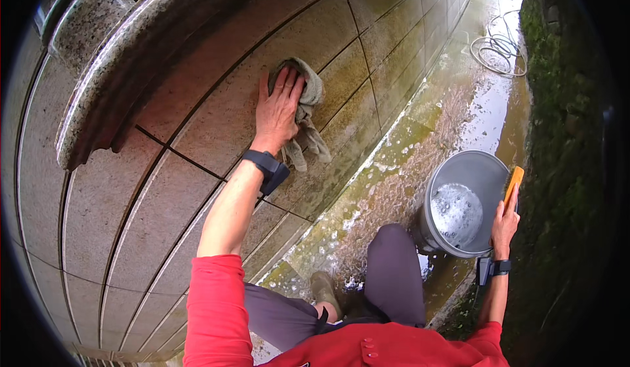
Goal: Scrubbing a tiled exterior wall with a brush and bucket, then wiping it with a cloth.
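Note:
My left hand (pixel 279 108) presses a damp grey-green cloth (pixel 311 91) against the stone block wall (pixel 216 116), fingers spread over it; the cloth's loose ends hang below the palm. At the right, my right hand (pixel 505 221) holds a scrub brush (pixel 514 182) with an orange-yellow back at the rim of a grey bucket (pixel 467 203). The brush's dark bristles face into the bucket, and part of its body is hidden by the fingers. Foamy, bubbly water (pixel 456 214) lies in the bucket's bottom. The wall has dark joints and looks yellow-green and stained to the right of the cloth.
A moulded stone ledge (pixel 118 57) juts out at upper left. Wet paving (pixel 393 170) with suds and puddles runs beside the wall. A coiled hose (pixel 497 54) lies farther along it. A dark mossy bank (pixel 566 145) borders the right. My knee is close to the bucket.

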